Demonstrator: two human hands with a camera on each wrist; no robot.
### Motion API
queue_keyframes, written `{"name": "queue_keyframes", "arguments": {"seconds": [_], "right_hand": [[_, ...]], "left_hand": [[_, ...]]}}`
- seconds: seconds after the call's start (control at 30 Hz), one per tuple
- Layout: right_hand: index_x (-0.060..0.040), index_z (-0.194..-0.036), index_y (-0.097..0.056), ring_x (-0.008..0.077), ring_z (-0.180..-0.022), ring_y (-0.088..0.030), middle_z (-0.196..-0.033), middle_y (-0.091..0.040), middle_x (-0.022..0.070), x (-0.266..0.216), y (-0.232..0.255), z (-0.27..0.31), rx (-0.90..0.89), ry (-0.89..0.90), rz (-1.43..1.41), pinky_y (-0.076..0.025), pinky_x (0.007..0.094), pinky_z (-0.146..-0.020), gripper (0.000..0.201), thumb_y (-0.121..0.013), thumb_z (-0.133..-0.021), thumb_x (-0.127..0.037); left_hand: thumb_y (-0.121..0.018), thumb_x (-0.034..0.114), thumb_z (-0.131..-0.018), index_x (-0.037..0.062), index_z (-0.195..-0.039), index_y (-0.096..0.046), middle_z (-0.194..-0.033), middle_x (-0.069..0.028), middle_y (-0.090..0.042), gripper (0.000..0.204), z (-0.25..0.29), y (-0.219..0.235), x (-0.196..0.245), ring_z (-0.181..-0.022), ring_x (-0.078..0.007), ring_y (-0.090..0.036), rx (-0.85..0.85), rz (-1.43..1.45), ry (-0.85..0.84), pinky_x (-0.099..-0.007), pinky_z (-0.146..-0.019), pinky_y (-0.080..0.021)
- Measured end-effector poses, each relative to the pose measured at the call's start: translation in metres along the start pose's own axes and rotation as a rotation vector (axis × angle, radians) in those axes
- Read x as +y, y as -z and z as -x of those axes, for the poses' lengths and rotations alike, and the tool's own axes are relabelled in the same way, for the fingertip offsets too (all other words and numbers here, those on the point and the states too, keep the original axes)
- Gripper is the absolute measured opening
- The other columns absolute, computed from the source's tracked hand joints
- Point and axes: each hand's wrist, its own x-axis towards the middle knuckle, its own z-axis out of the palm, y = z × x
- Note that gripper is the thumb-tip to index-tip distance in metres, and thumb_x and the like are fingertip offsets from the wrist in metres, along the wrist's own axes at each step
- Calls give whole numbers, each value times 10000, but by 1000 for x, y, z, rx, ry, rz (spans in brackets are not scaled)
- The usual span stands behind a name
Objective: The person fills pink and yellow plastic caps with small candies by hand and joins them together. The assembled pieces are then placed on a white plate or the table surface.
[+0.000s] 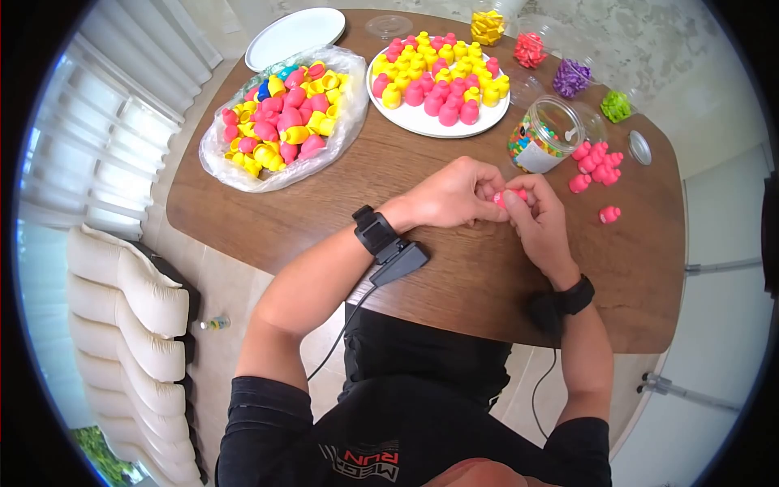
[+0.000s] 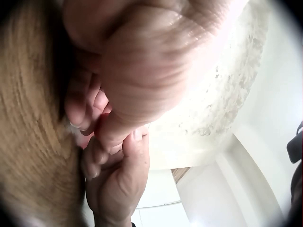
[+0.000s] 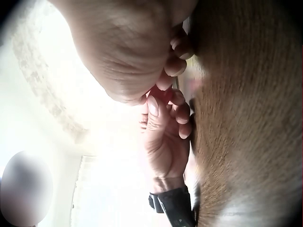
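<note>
Both hands meet over the front part of the wooden table (image 1: 389,174). Between their fingertips is a small pink bottle-shaped plastic piece (image 1: 511,195). My left hand (image 1: 458,195) pinches its left end with thumb and fingers. My right hand (image 1: 542,223) grips the other end, thumb on top. In the right wrist view only a bit of the pink piece (image 3: 163,93) shows between the fingers; the rest is hidden. Just beyond the hands stands an open clear jar (image 1: 542,138) of small multicoloured bits. To its right lie several similar pink pieces (image 1: 600,166), one of them (image 1: 609,214) apart.
A white plate (image 1: 442,128) holds many pink and yellow pieces standing upright. At the left, a clear plastic bag (image 1: 243,180) holds loose pink and yellow parts. Behind it lies a white lid (image 1: 296,36). Containers of yellow, red, purple and green bows (image 1: 617,105) line the back right.
</note>
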Motion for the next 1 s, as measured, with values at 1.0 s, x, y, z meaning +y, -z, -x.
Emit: {"name": "queue_keyframes", "arguments": {"seconds": [1.0], "right_hand": [[-50,-1058,-645,30,-560,-487,-713,-582,-17,-5,6,-5,-2,-160,-270,-375,209,-493,184,-607,-1063,-230]], "left_hand": [[-753,28,-946,20,-1145,-641,-960,-35,-712,228,-2,7,7,-753,-86,-666,128,220,11,-229,-607,-556]]}}
